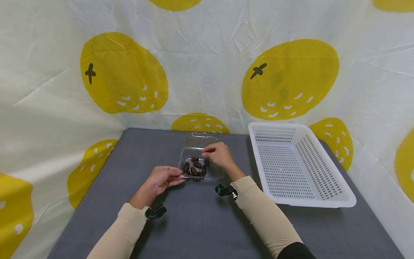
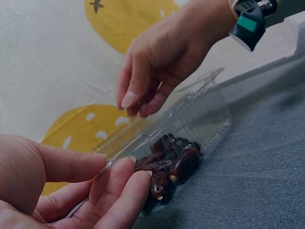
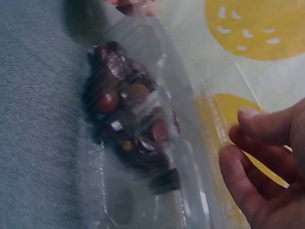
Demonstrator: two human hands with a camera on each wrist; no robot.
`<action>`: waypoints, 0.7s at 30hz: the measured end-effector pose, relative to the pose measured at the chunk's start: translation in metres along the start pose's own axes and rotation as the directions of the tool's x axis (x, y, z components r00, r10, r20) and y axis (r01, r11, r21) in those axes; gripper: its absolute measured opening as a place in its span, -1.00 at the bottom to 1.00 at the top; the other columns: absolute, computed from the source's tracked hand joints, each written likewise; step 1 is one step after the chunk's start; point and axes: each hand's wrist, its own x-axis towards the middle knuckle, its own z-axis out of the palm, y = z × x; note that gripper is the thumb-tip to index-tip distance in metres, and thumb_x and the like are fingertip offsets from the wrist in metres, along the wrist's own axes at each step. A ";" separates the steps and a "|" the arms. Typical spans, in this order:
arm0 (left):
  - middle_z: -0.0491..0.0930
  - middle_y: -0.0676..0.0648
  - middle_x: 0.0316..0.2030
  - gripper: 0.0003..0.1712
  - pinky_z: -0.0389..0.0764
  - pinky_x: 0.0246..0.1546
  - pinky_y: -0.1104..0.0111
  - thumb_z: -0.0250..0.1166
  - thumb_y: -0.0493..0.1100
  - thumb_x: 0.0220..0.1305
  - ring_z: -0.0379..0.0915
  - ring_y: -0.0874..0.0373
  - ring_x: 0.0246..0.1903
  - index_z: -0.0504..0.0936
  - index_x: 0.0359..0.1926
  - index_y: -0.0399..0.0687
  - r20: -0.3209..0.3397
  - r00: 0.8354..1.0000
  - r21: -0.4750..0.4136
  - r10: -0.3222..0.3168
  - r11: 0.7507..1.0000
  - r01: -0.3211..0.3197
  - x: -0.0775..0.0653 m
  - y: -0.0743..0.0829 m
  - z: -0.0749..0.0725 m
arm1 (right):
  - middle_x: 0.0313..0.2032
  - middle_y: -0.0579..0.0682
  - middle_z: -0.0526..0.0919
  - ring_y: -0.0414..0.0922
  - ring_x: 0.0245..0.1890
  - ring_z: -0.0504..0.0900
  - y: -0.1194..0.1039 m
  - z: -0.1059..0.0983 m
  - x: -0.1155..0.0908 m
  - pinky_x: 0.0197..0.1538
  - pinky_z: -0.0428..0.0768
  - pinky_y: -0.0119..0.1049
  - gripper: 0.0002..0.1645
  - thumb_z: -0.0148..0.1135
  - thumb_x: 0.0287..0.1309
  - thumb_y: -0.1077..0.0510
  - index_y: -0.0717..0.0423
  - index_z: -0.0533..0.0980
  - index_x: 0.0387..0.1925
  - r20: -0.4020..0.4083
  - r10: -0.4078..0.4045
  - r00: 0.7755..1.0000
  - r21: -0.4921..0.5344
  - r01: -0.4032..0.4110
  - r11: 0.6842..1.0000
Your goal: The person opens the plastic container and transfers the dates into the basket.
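A clear plastic clamshell box [image 1: 213, 173] lies on the table with its lid [image 1: 202, 140] raised at the far side. Several dark brown dates [image 1: 197, 164] are in it, glossy and wrinkled in the right wrist view. My left hand [image 1: 164, 179] pinches the box's near left edge between thumb and fingers; the left wrist view shows this grip close up. Over the box's right side hovers my right hand [image 1: 218, 155], fingers loosely bent. In the right wrist view its thumb and fingertips [image 3: 249, 114] show nothing held between them.
To the right stands a white perforated plastic basket [image 1: 302, 169], with no contents visible. Grey cloth covers the table [image 1: 200, 223]. Behind it hangs a white curtain [image 1: 207, 72] with yellow fruit prints. Each wrist wears a black strap [image 1: 224, 190].
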 end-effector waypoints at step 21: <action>0.77 -0.16 -0.28 -0.61 0.87 -0.13 0.17 0.24 -0.47 0.41 0.78 0.11 -0.35 0.53 0.20 -0.59 0.001 1.000 -0.006 -0.006 1.000 0.006 0.002 -0.002 -0.002 | -0.34 -0.09 0.86 -0.31 -0.32 0.70 -0.017 0.046 0.004 -0.21 0.69 -0.44 -0.94 0.56 0.11 0.20 0.00 0.83 -0.33 0.341 -0.119 0.932 -0.104 0.163 0.981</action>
